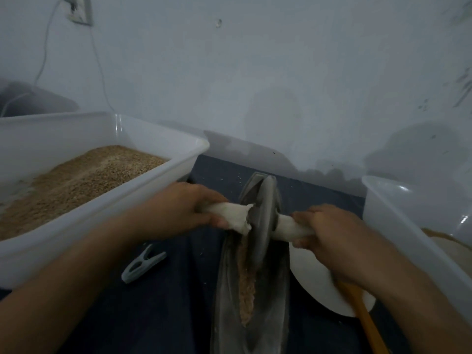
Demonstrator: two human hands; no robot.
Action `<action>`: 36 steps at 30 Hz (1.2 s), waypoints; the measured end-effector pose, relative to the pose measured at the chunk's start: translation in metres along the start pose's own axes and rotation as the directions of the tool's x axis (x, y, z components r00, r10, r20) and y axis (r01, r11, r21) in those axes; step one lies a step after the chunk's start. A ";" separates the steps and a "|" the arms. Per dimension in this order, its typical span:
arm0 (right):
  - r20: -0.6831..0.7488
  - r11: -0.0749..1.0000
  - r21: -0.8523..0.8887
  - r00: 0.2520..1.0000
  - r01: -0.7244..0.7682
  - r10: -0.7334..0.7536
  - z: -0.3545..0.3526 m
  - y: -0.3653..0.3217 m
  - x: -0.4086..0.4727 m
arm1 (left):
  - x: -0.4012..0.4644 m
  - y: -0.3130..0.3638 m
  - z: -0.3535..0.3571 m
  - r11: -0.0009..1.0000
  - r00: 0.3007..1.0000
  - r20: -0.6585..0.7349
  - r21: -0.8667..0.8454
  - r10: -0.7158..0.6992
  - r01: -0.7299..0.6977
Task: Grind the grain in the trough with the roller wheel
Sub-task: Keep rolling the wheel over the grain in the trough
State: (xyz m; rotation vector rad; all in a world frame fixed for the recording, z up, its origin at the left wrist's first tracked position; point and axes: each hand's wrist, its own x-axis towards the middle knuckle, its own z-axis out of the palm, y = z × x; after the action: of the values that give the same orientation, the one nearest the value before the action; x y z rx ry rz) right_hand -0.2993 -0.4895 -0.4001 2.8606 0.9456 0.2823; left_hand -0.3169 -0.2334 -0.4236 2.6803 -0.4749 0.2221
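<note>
Both forearms were extended toward the trough (278, 297); the cloth-wrapped axle was gripped by the left hand (178, 210) and right hand (329, 236), keeping the roller wheel (263, 221) upright on the grain (246, 284) in its groove.

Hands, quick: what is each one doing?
Left hand: grips the roller wheel's left handle.
Right hand: grips its right handle.

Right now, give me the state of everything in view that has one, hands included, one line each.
Left hand: grips the left cloth-wrapped handle.
Right hand: grips the right cloth-wrapped handle.
Roller wheel: upright on edge in the trough.
Trough: holds a line of grain along its groove.
Left tub: open, partly filled with grain.
Clothespin: lying flat, clipped on nothing.
</note>
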 end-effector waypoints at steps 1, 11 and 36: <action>0.027 1.000 0.000 0.999 0.030 -0.030 -0.006 -0.003 -0.006 | -0.006 0.001 -0.007 0.997 0.996 0.092 -0.077 0.014 -0.007; 0.140 0.988 0.153 0.990 0.006 -0.027 -0.026 -0.008 -0.026 | -0.016 0.009 -0.021 0.985 0.963 0.263 -0.170 0.057 -0.011; 0.140 0.990 0.095 0.986 -0.101 0.087 -0.017 -0.006 -0.014 | -0.005 0.005 -0.005 0.999 0.999 0.026 -0.026 0.048 -0.048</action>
State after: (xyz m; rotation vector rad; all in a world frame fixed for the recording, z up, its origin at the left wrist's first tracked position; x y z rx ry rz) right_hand -0.3168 -0.4923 -0.3866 2.9769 0.8250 0.0476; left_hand -0.3242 -0.2343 -0.4187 2.6525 -0.5471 0.1938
